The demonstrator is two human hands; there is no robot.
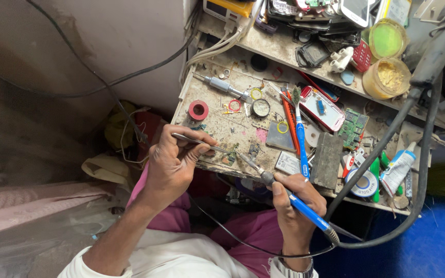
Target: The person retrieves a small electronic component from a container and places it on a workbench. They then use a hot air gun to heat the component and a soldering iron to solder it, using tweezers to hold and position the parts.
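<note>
My left hand (173, 162) grips metal tweezers (197, 140) whose tips reach a small green circuit board (230, 154) near the front edge of the workbench (217, 121). My right hand (295, 202) holds a blue-handled soldering iron (289, 198). Its metal tip (246, 161) points up-left and meets the same small board, close to the tweezer tips. A black cord runs from the iron's back end past my wrist.
The dirty bench carries a red tape roll (199, 109), a blue toothbrush (301, 139), a red phone (323, 108), a green circuit board (354, 123), a grey block (327, 159), a white tube (398, 167) and two yellow tubs (387, 77). Thick black cables (413, 103) hang at right.
</note>
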